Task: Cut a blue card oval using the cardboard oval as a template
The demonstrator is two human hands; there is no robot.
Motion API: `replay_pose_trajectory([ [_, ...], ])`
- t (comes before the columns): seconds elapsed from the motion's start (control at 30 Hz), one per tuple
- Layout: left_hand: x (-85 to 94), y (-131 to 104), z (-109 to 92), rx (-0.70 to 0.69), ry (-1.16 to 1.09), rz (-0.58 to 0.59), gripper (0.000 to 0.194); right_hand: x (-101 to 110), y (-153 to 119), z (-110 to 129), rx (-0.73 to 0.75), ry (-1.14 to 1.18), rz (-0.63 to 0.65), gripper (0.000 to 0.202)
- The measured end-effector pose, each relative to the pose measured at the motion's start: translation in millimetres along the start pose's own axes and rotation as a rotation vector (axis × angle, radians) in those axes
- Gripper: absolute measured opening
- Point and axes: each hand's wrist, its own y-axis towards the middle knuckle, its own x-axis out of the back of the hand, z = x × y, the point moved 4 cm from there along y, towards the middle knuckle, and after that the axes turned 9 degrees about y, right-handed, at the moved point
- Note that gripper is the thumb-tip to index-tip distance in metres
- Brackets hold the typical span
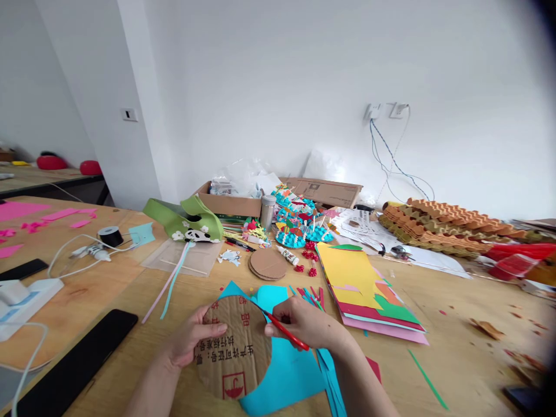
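Note:
My left hand [196, 336] is closed on the left edge of a round cardboard disc [237, 346] printed with red and black characters, thumb on its face. Blue paper [289, 373] shows behind and beyond the disc; whether the hand pinches it too is hidden. My right hand [308, 324] grips red-handled scissors [289, 333], their blades at the disc's upper right edge over the blue paper. Blue paper strips [332, 382] lie under my right forearm. Just beyond the hands lie stacked plain cardboard discs [268, 264] and a small glue bottle [287, 255].
Coloured paper sheets [351, 272] are stacked to the right, with egg-carton trays [443, 226] behind. A green felt bag [186, 220] with a panda stands back left. A long black object [82, 365] and a white power strip [35, 307] lie left. A cardboard box [230, 204] stands by the wall.

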Motion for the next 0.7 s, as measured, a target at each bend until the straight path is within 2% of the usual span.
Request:
replay_pose_trajectory([
  [0.27, -2.0, 1.1, -2.3, 0.004, -0.015, 0.018, 0.038, 0.4, -3.6, -1.3, -0.116, 0.044, 0.031, 0.058],
  [0.5, -5.8, 0.1, -3.2, 0.001, -0.003, 0.045, 0.04, -0.1, -0.2, 4.0, 0.001, 0.033, 0.036, 0.057],
  [0.7, -4.2, 0.7, -1.9, -0.008, 0.011, 0.042, 0.04, -1.7, -1.2, 0.1, -0.061, 0.038, 0.044, 0.058],
])
